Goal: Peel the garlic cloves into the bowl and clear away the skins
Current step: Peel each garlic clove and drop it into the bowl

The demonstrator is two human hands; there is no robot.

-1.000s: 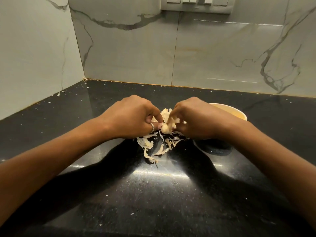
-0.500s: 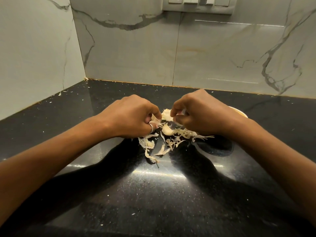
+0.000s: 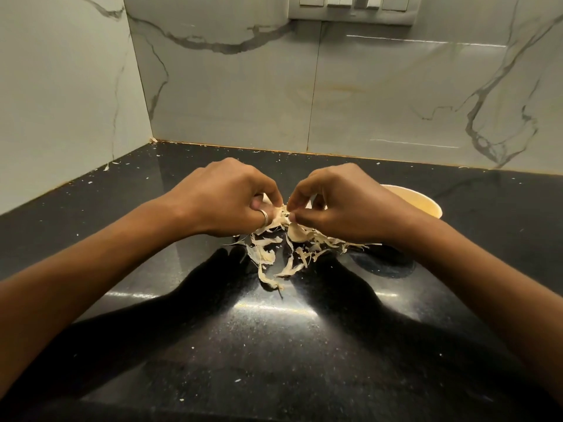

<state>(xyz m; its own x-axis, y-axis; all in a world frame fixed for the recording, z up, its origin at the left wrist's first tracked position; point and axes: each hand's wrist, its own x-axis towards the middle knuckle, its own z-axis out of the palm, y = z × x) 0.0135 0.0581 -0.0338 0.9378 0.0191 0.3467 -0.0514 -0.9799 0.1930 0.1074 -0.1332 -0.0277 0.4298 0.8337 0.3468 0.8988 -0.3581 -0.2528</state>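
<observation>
Pale skin-covered garlic clove (image 3: 281, 216) pinched in closed grips of left hand (image 3: 225, 199) and right hand (image 3: 341, 205), held just above loose papery cream skins (image 3: 268, 254) on glossy black table (image 3: 274, 354), round cream bowl (image 3: 425, 202) behind right hand.

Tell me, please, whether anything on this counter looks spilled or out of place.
Garlic skins lie heaped on the counter under the left hand and right hand, which pinch a clove; stray flakes reach the left wall. Peeling litter, not yet cleared.
</observation>
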